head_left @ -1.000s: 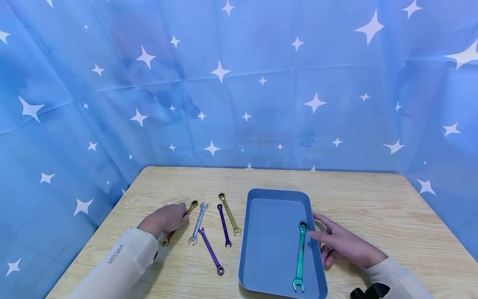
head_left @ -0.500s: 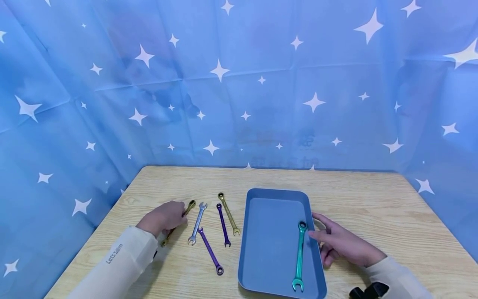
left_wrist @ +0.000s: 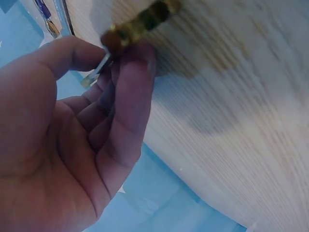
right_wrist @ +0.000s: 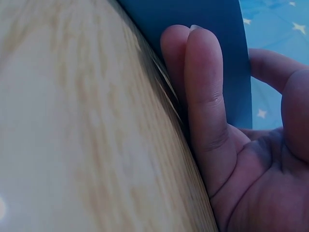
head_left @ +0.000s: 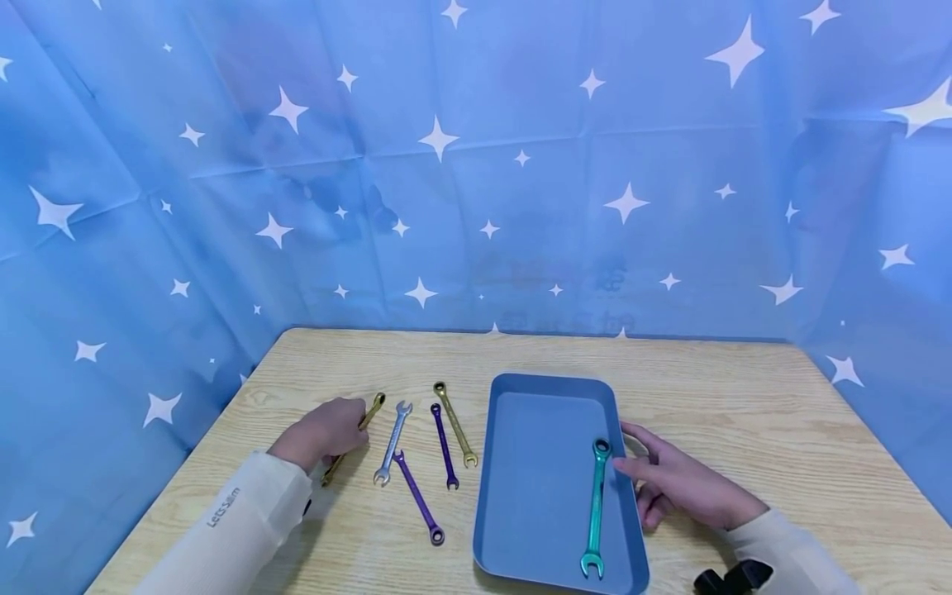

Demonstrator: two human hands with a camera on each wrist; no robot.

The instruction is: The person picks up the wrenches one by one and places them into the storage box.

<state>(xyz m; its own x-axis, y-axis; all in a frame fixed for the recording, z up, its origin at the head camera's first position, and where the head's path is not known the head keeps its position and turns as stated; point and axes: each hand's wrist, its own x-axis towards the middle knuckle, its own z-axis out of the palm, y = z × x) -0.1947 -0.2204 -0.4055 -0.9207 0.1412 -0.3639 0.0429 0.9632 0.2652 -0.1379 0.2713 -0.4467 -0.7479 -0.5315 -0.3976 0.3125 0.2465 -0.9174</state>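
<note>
My left hand (head_left: 327, 432) pinches a gold combination wrench (head_left: 373, 408) at the table's left side. In the left wrist view the wrench (left_wrist: 140, 28) is held between thumb and fingertips, and looks tilted off the tabletop. My right hand (head_left: 684, 479) holds the right edge of a blue tray (head_left: 543, 463), thumb at the rim and other fingers against the outer wall. Inside the tray, along its right side, lies a green combination wrench (head_left: 597, 508). To the right of my left hand lies a silver open-end wrench (head_left: 392, 443).
Two purple wrenches, one nearer (head_left: 420, 498) and one farther (head_left: 445, 446), lie between the silver wrench and the tray. A second gold wrench (head_left: 456, 424) lies close to the tray's left edge. A blue star-patterned curtain (head_left: 476, 207) surrounds the wooden table (head_left: 706, 380).
The gold wrench in my left hand has shifted slightly left and turned a little, its ring end now showing more edge-on. My right hand stays at the tray.
</note>
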